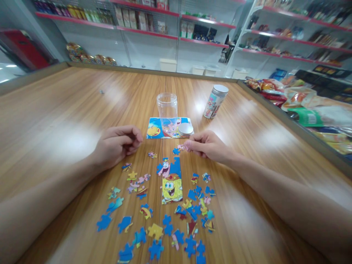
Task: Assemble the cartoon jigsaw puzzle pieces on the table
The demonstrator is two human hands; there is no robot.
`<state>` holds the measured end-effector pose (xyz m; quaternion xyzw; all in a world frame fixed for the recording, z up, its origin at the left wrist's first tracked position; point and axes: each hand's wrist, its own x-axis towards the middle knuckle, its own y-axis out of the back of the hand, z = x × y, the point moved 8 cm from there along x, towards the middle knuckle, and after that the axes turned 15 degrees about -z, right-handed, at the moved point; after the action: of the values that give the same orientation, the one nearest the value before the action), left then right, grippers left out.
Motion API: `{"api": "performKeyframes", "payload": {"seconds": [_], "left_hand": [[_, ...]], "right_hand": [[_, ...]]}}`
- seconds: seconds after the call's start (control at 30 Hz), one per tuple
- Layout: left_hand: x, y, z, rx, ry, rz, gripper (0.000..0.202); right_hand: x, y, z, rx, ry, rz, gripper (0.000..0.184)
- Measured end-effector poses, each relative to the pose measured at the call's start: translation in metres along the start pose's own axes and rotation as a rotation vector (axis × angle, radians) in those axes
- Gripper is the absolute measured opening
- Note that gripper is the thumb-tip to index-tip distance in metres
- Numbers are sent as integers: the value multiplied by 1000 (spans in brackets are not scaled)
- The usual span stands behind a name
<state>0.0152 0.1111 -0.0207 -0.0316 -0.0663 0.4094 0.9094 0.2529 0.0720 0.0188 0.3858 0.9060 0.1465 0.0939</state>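
Observation:
Between my hands lies a partly joined jigsaw puzzle [172,185], with a yellow sponge figure below a pink one. My right hand [206,146] pinches a small pink puzzle piece [180,147] just above the joined part, beside a blue puzzle piece [176,151]. My left hand [118,145] rests on the table at the left with curled fingers; what they hold, if anything, is hidden. Loose pieces lie on both sides and nearer to me, among them a yellow piece [155,231]. Beyond the hands is the picture sheet [154,129].
A clear open jar [167,106] and a silver lid [186,128] stand on the sheet. Farther right is a closed printed can [215,102]. Packaged snacks [305,106] line the right side past the table edge [275,106]. Stocked shelves [148,31] stand behind.

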Motion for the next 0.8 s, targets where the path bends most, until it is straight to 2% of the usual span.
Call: {"api": "performKeyframes", "payload": {"seconds": [0.07,0.17,0.23,0.33,0.4,0.5,0.67,0.8], "left_hand": [[-2,0,1,82,-10,3,12],[-4,-15,16,486,-79,-49,11],[-5,-38,30,803,-177,-160,12],[-9,-77,42,1040,-336,-365,21],[-12,-93,45,1105,-395,-458,27],[-14,-106,44,1143,-410,-533,33],[-15,-111,40,1157,-395,-613,35],[-14,-113,37,1171,-379,-636,36]], "right_hand": [[1,3,16,23,-4,87,36],[-3,-1,18,-48,23,152,38],[-5,-5,13,-113,54,164,38],[-5,-10,11,-155,73,157,29],[-5,-12,15,-150,41,157,27],[-4,-16,20,-114,-12,141,29],[-2,-20,21,-2,-50,103,28],[-2,-19,21,-50,-70,95,30]]}}
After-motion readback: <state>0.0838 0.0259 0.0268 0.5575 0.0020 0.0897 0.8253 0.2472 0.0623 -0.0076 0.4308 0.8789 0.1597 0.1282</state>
